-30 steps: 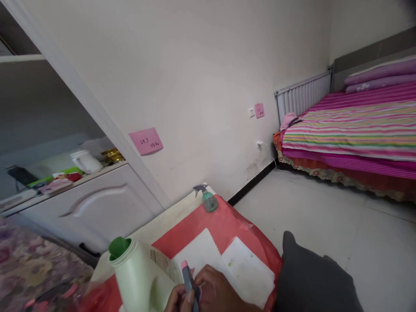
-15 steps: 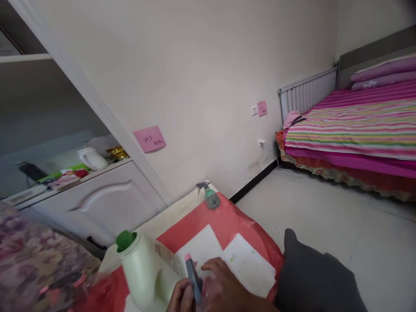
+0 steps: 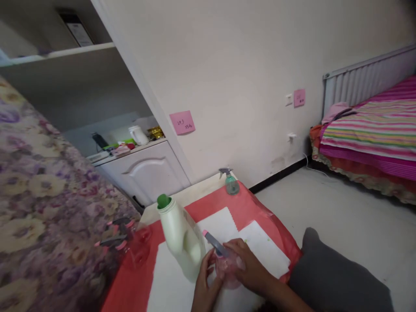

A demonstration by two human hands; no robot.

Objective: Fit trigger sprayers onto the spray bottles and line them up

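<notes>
Landmark: pale green jug (image 3: pixel 177 238), a green piece at its mouth, standing on the table's red cover (image 3: pixel 212 203)
Pink spray bottle (image 3: pixel 229 268): between the hands, just right of the jug, its grey sprayer head (image 3: pixel 217 245) at the neck
Left hand (image 3: pixel 205 279): fingers narrow around the bottle's jug-facing side, close under the head
Right hand (image 3: pixel 250 264): fingers curled over the far shoulder and the head's back end
Just changed: the right fingers, stretched out half a second ago, are now bent in; the view has turned left
Meaning: bottle and head seem better steadied together; how firmly the head is seated, I cannot tell
Left of the jug: more pink bottles (image 3: pixel 140 236) with grey heads
Beyond the jug, rightward: teal spray bottle (image 3: pixel 232 186), near the wall
</notes>
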